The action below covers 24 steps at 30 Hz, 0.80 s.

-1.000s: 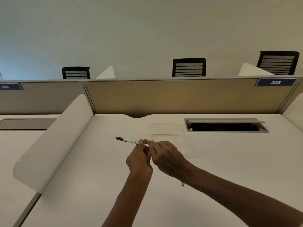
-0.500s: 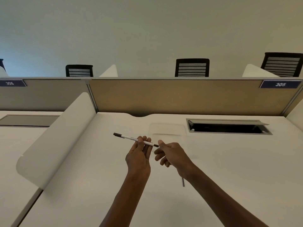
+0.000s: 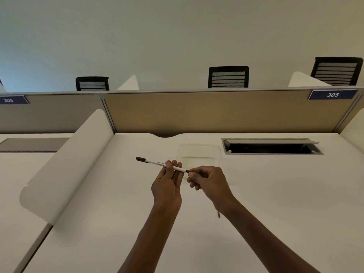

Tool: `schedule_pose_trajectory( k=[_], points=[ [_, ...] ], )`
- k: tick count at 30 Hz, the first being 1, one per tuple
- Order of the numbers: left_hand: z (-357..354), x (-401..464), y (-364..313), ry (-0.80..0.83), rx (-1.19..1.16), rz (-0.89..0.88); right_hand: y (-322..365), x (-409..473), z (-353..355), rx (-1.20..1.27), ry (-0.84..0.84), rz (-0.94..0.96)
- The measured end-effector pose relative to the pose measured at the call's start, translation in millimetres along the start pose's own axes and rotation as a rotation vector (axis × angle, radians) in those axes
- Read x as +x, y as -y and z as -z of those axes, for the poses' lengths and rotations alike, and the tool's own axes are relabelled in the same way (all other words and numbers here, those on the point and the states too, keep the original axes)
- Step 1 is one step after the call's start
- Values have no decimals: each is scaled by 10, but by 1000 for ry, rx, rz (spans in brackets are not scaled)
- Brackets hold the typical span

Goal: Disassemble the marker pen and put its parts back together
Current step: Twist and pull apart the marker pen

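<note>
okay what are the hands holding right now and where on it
Both hold the marker pen. The left hand grips the white barrel near its middle; the right hand pinches the dark end nearest it. The other dark end sticks out free.

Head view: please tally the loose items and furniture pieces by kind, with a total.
White marker pen with black ends, held in both hands: 1
Clear plastic box on the desk: 1
Thin dark rod lying on the desk: 1
Black mesh-back chairs: 3
Blue number plates: 2
Total: 8
</note>
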<state>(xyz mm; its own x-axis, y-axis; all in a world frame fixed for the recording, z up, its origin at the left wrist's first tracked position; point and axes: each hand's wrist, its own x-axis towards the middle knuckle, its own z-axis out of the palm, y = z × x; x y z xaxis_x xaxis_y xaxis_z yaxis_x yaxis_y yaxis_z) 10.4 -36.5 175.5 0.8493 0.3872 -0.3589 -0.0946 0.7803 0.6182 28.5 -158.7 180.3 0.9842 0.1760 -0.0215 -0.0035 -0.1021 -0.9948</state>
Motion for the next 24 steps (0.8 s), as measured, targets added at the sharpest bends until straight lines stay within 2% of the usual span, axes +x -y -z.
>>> schedule_pose_trajectory(
  k=[4, 9, 18, 24],
  points=[
    [17, -29, 17, 0, -9, 17, 15, -20, 15, 91, 20, -38],
    [11, -57, 35, -6, -23, 31, 28, -34, 10, 31, -34, -156],
    [22, -64, 44, -24, -32, 48, 12, -73, 41, -60, -68, 4],
    [31, -75, 45, -23, -56, 56, -20, -72, 43, -4, -76, -5]
  ],
)
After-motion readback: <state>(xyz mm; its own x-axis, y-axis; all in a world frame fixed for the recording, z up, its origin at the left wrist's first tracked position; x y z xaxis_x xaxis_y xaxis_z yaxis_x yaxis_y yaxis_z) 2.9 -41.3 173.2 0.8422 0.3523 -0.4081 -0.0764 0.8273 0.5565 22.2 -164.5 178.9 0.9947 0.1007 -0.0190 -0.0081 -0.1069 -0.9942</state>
